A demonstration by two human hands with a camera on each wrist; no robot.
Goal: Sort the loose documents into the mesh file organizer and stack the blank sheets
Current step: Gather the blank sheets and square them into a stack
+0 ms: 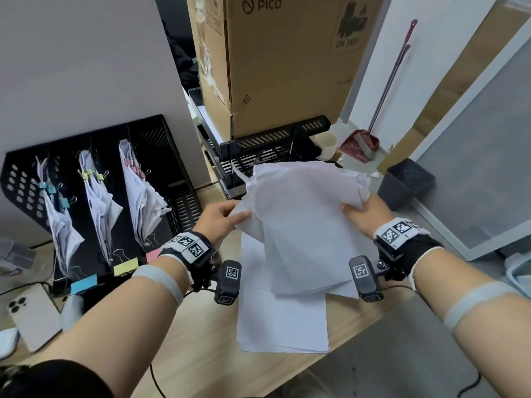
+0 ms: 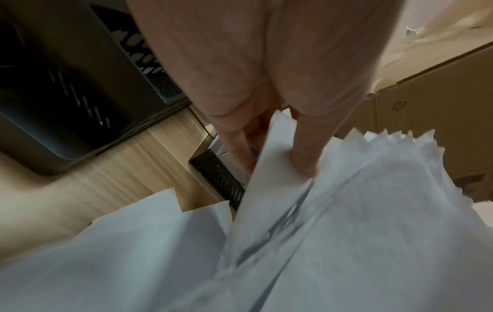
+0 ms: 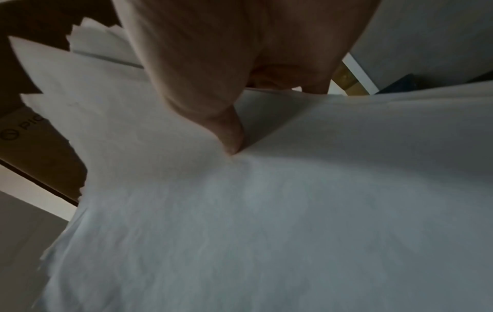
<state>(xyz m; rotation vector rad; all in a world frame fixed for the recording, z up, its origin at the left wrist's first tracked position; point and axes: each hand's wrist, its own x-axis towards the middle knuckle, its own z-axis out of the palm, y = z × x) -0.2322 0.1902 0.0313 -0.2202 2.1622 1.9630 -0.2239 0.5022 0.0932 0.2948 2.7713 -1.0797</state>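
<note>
Both hands hold a loose bundle of blank white sheets [image 1: 304,225] lifted above the desk. My left hand [image 1: 221,216] pinches the bundle's left edge, thumb on top and fingers [image 2: 240,147] beneath. My right hand [image 1: 362,216] grips the right edge, its thumb [image 3: 229,135] pressed on the paper [image 3: 266,211]. The sheets' far edges are uneven and fanned. A flat stack of white sheets [image 1: 281,320] lies on the desk below. The black mesh file organizer [image 1: 94,202] stands at the left, with clipped documents in three slots behind blue, yellow and pink labels.
A large cardboard box [image 1: 281,61] sits on a black mesh tray [image 1: 273,145] behind the papers. A white phone [image 1: 31,314] lies at the near left. The desk's right edge [image 1: 370,320] runs just beside the flat stack. A black bin [image 1: 408,182] and a dustpan [image 1: 360,145] stand on the floor.
</note>
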